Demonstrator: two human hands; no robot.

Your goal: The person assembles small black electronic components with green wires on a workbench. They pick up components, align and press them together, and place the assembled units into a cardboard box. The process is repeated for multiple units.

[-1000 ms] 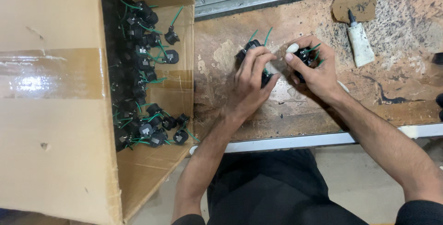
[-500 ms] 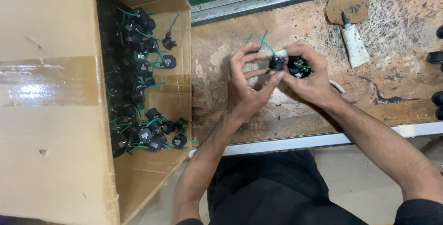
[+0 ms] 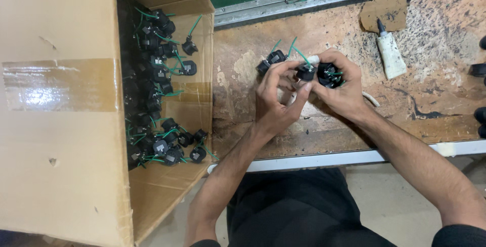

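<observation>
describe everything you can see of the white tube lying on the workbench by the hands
The small white squeeze tube looks like soft plastic, with a dark pointed nozzle at its far end. It lies flat on the worn brown wooden workbench, nozzle tip resting on a scrap of brown cardboard. Its body looks a bit smudged and flattened. It sits just beyond the right hand, apart from it; nothing grips it.

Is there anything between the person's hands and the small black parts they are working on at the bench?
Nothing visible. The left hand and the right hand already hold the black parts with green wires directly, raised above the worn bench top. The white tube lies apart, on the right hand's side.
</observation>
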